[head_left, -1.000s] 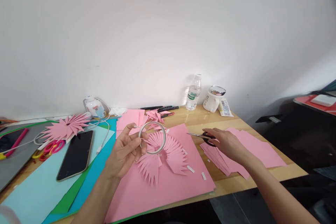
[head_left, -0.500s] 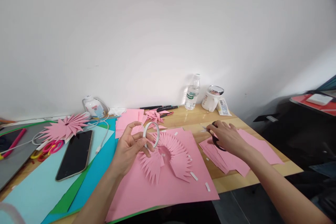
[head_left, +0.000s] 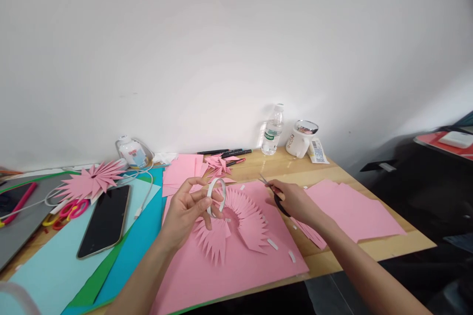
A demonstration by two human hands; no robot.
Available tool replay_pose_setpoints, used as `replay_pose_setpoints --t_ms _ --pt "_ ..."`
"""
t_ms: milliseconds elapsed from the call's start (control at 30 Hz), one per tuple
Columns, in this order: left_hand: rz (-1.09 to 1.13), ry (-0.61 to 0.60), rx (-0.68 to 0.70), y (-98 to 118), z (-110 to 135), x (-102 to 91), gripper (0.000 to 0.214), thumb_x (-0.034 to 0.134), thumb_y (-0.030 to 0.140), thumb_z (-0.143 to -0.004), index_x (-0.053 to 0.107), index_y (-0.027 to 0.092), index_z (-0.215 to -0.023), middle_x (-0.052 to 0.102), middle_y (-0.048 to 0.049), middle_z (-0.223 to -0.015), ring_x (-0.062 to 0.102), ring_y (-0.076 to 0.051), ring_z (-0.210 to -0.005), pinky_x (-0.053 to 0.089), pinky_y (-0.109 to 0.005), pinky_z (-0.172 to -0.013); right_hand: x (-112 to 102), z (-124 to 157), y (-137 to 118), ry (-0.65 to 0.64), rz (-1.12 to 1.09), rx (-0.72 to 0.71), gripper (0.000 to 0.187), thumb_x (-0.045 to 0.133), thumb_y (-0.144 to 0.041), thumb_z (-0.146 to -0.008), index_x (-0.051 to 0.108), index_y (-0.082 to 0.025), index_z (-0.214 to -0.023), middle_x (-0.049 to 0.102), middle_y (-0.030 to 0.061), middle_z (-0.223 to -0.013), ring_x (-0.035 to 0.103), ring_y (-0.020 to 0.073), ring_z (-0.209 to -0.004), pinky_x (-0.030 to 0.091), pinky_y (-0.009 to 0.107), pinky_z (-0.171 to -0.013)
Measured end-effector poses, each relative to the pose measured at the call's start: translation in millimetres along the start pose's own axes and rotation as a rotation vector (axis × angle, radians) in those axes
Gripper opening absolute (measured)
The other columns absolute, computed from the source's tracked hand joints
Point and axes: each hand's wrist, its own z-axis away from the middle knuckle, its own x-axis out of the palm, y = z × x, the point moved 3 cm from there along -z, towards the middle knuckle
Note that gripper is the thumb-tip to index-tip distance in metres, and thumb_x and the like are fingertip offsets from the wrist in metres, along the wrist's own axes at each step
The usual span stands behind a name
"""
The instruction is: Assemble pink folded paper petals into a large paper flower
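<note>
Between the thumb and fingers of my left hand (head_left: 190, 209) is a white roll of tape (head_left: 211, 198), held upright above the pink paper. My right hand (head_left: 295, 202) grips a pair of scissors (head_left: 278, 201) by the black handles, blades pointing up and left; whether the blades are parted is hard to see. Below the hands a pleated pink paper fan (head_left: 251, 216), curved in an open ring, lies on a large pink sheet (head_left: 258, 268). Small white strips (head_left: 272, 244) are scattered on and beside the fan.
Pink sheets (head_left: 354, 211) lie at right. A water bottle (head_left: 272, 130) and white mug (head_left: 298, 140) stand by the wall. At left are a phone (head_left: 104, 221), coloured scissors (head_left: 76, 209), a folded pink star (head_left: 92, 179), a white bottle (head_left: 133, 151) and blue sheets (head_left: 146, 236).
My right hand has lifted the scissors from the pink papers at right and moved left toward the fan. The left hand still holds the tape, in nearly the same place.
</note>
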Motion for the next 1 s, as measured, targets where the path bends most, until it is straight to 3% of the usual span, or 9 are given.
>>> replay_pose_setpoints --t_ms 67,100,133,267,367,500,700,867,1000 --pt "-0.017 0.006 0.028 -1.1 -1.2 -0.3 0.022 0.062 0.020 -0.080 0.043 0.022 -0.092 0.070 -0.0038 -0.086 0.068 -0.018 -0.062 0.047 -0.020 -0.040 -14.2 3.9 -13.3 0.110 -0.098 -0.011 0.030 0.063 -0.035 -0.073 0.058 -0.019 -0.098 0.064 0.0091 -0.091 0.058 0.0243 -0.084 0.041 0.033 -0.071" --pt "-0.031 0.008 0.042 -1.3 -1.4 0.2 0.021 0.061 0.019 -0.081 0.043 0.021 -0.089 0.070 -0.0039 -0.087 0.068 -0.018 -0.064 0.047 -0.020 -0.041 -19.2 7.8 -21.6 0.087 -0.222 -0.039 0.032 0.063 -0.041 -0.073 0.058 -0.019 -0.096 0.063 0.0077 -0.088 0.058 0.0225 -0.082 0.042 0.033 -0.071" --pt "-0.047 0.005 0.052 -1.3 -1.3 1.2 0.019 0.061 0.019 -0.081 0.043 0.021 -0.088 0.070 -0.0042 -0.088 0.069 -0.018 -0.065 0.049 -0.021 -0.043 -19.7 12.9 -31.4 -0.054 -0.394 -0.097 0.035 0.063 -0.046 -0.074 0.057 -0.019 -0.094 0.062 0.0055 -0.082 0.058 0.0194 -0.075 0.043 0.031 -0.069" --pt "-0.107 -0.028 0.033 1.0 1.8 10.6 0.017 0.061 0.019 -0.081 0.044 0.020 -0.085 0.070 -0.0069 -0.098 0.068 -0.016 -0.064 0.052 -0.025 -0.052 0.0 45.0 -67.9 -0.856 -1.056 -0.290 0.056 0.060 -0.064 -0.070 0.056 -0.012 -0.092 0.059 0.0038 -0.072 0.058 0.0148 -0.064 0.048 0.033 -0.068" --pt "-0.121 -0.063 0.013 4.4 5.9 18.1 0.017 0.060 0.023 -0.082 0.044 0.020 -0.083 0.070 -0.0083 -0.099 0.062 -0.011 -0.049 0.051 -0.025 -0.047 23.7 57.0 -74.2 -1.119 -1.296 -0.200 0.058 0.057 -0.064 -0.073 0.056 -0.010 -0.094 0.056 0.0010 -0.068 0.058 0.0113 -0.057 0.050 0.039 -0.074" --pt "-0.132 -0.149 -0.005 6.2 10.8 24.1 0.015 0.059 0.021 -0.083 0.044 0.020 -0.081 0.071 -0.0051 -0.086 0.062 -0.010 -0.050 0.049 -0.022 -0.045 37.6 56.6 -76.4 -1.205 -1.466 -0.131 0.059 0.057 -0.065 -0.072 0.054 -0.009 -0.093 0.053 -0.0013 -0.066 0.055 0.0089 -0.051 0.052 0.042 -0.072" --pt "-0.191 -0.222 -0.067 2.0 15.1 25.5 0.010 0.055 0.018 -0.085 0.047 0.019 -0.080 0.065 0.0004 -0.067 0.060 -0.010 -0.052 0.049 -0.021 -0.048 28.2 53.4 -84.1 -1.169 -1.540 -0.172 0.055 0.059 -0.063 -0.073 0.053 -0.010 -0.085 0.050 -0.0049 -0.058 0.047 0.0053 -0.044 0.052 0.043 -0.070" --pt "-0.261 -0.246 -0.113 -1.7 15.7 24.7 0.008 0.052 0.023 -0.087 0.047 0.019 -0.082 0.063 -0.0005 -0.063 0.060 -0.012 -0.055 0.047 -0.022 -0.046 30.6 54.0 -83.0 -1.149 -1.510 -0.125 0.055 0.063 -0.062 -0.069 0.052 -0.011 -0.085 0.044 -0.0074 -0.055 0.045 0.0046 -0.044 0.051 0.031 -0.058" --pt "-0.301 -0.229 -0.123 -0.5 14.1 23.5 0.009 0.054 0.023 -0.085 0.046 0.019 -0.082 0.058 0.0025 -0.058 0.053 -0.009 -0.048 0.044 -0.020 -0.044 32.3 53.7 -78.4 -1.149 -1.506 -0.105 0.052 0.065 -0.061 -0.069 0.051 -0.012 -0.080 0.037 -0.0093 -0.052 0.037 0.0017 -0.041 0.039 0.018 -0.045"
